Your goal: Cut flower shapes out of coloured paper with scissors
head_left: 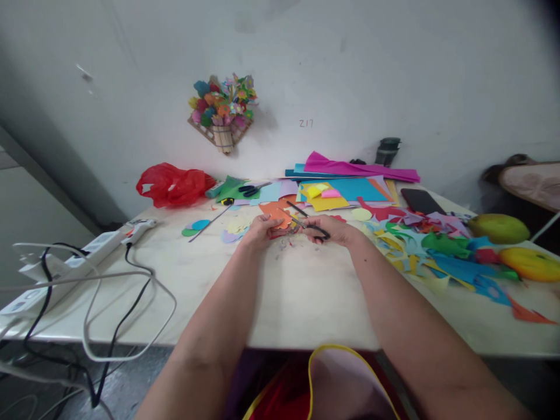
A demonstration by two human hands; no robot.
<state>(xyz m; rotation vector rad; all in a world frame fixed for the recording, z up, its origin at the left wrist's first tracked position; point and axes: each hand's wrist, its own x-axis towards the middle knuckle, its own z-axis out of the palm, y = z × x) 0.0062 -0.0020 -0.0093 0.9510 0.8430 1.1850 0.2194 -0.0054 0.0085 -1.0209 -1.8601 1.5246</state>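
Between the fingers of my left hand [262,228] is a piece of orange paper [276,213], raised a little over the table. My right hand [331,228] grips a pair of scissors [318,231] with black handles, their blades pointing left at the paper's edge. Whether the blades are closed on the paper I cannot tell. Tiny paper scraps [284,245] lie on the table just below my hands. Close beyond them rests a yellow sheet [329,201] with smaller yellow and pink pieces on top.
Paper offcuts [441,245] spread over the right side, beside a phone [422,201] and two mango-like fruits [499,228]. A red plastic bag [172,185] sits at the back left. Power strips [65,271] and loose cables occupy the left edge. More scissors [249,190] lie at the back.
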